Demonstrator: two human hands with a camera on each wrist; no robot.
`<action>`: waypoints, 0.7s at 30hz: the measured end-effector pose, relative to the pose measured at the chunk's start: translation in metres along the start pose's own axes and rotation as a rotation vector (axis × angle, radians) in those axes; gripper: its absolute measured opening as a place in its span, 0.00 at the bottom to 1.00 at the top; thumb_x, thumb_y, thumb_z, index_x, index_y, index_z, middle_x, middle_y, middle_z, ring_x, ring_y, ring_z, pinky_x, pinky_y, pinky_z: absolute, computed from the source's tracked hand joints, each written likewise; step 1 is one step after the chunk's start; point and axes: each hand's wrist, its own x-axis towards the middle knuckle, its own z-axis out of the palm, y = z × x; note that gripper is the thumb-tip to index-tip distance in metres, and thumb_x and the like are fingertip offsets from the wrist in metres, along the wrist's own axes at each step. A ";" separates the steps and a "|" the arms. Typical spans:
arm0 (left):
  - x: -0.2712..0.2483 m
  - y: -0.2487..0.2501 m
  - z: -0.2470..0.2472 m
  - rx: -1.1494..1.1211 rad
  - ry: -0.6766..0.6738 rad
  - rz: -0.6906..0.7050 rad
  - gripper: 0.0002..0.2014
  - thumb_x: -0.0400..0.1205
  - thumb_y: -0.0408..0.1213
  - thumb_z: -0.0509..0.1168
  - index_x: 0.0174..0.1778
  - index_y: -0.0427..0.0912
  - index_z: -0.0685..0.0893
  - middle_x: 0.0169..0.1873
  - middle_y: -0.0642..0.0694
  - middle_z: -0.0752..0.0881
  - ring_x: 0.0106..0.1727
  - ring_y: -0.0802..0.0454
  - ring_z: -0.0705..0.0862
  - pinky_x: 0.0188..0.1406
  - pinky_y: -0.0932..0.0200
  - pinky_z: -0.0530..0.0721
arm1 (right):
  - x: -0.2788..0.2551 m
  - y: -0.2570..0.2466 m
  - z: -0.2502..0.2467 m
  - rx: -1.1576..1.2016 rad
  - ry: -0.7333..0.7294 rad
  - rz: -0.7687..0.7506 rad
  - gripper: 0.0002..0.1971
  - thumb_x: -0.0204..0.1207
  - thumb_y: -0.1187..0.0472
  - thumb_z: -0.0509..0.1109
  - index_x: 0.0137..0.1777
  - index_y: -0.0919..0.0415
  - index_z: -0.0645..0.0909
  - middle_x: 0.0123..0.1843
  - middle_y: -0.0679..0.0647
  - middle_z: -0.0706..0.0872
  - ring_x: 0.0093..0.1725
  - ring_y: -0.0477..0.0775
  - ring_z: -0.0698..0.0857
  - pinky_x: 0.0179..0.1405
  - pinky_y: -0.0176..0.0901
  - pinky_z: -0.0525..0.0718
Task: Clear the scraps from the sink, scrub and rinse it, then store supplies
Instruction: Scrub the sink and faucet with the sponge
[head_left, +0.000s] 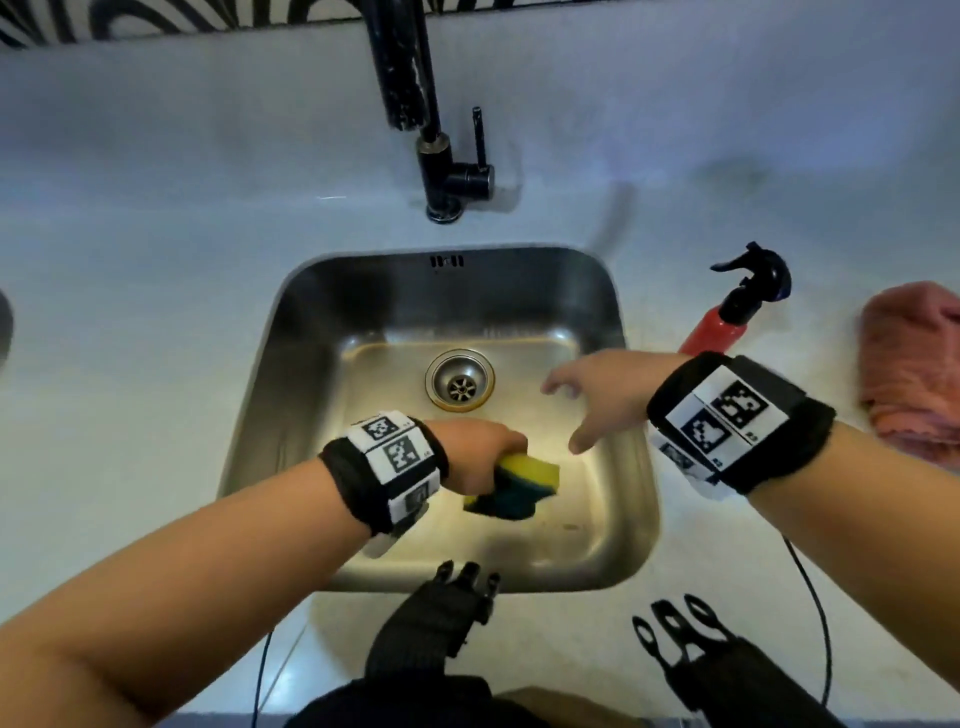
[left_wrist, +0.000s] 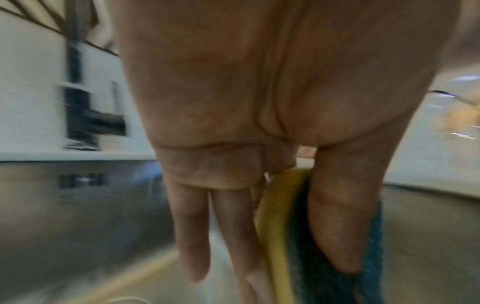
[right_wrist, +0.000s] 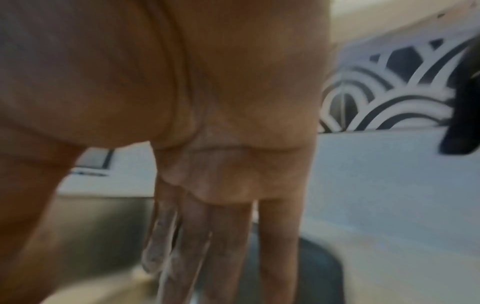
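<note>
Right hand (right_wrist: 221, 164) with fingers (right_wrist: 280, 246) straight above the sink (right_wrist: 98, 230).

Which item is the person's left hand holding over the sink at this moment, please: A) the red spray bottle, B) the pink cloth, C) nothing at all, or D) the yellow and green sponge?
D: the left hand grips the yellow and green sponge above the sink, while the red spray bottle and pink cloth sit on the counter to the right.
</note>
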 end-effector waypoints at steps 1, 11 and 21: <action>-0.007 -0.011 -0.005 -0.097 0.110 -0.036 0.21 0.77 0.33 0.66 0.67 0.47 0.75 0.60 0.46 0.81 0.60 0.45 0.80 0.59 0.48 0.79 | 0.001 -0.011 0.003 0.048 -0.069 -0.075 0.41 0.67 0.51 0.79 0.78 0.47 0.63 0.71 0.48 0.77 0.68 0.53 0.78 0.60 0.41 0.76; -0.069 -0.081 0.021 -0.575 0.479 -0.216 0.24 0.75 0.31 0.69 0.66 0.51 0.74 0.61 0.51 0.81 0.60 0.52 0.81 0.60 0.56 0.79 | 0.067 -0.086 0.046 0.387 0.079 -0.322 0.21 0.69 0.53 0.77 0.61 0.53 0.76 0.52 0.49 0.82 0.51 0.50 0.81 0.43 0.40 0.79; -0.063 -0.146 0.038 -0.342 0.659 -0.804 0.30 0.78 0.41 0.62 0.78 0.49 0.63 0.81 0.39 0.53 0.80 0.34 0.53 0.73 0.34 0.65 | 0.104 -0.176 0.120 -0.103 -0.292 -0.492 0.20 0.73 0.58 0.73 0.65 0.53 0.78 0.60 0.55 0.84 0.59 0.59 0.81 0.51 0.42 0.73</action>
